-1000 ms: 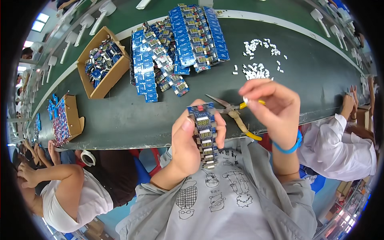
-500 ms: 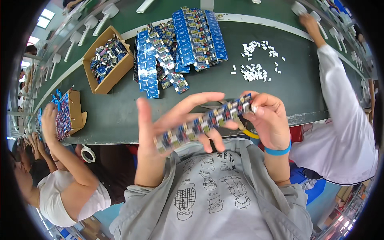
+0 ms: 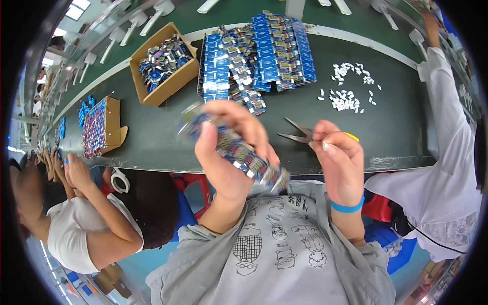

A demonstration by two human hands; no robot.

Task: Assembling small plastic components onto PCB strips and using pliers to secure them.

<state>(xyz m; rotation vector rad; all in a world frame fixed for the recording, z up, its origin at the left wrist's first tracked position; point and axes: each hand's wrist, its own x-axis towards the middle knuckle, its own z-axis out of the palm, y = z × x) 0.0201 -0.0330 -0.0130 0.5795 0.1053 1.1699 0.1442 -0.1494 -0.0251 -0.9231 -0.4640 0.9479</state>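
My left hand [image 3: 223,170] is closed around a panel strip of small circuit boards [image 3: 243,156], blue-edged and blurred by motion. The strip slants from upper left down toward my shirt. My right hand [image 3: 343,165], with a blue wristband, pinches a tiny white piece [image 3: 325,146] between thumb and fingertip, apart from the strip. Just behind those fingers, scissors [image 3: 299,137] with a yellow handle lie on the dark green table, blades spread; my right hand partly hides them. Small white pieces [image 3: 345,100] are scattered in two loose groups farther back.
Stacked blue circuit board panels [image 3: 277,51] stand at the table's back. Left of them is a cardboard box [image 3: 175,84] of small boards; a second box [image 3: 113,127] holds small red and blue parts. People sit close on both sides, one sleeve [image 3: 447,96] reaching forward at right.
The strip has left my right fingers and swung round in my left hand, its slant reversed. My hands have moved apart, uncovering the scissors. The view has shifted slightly left.
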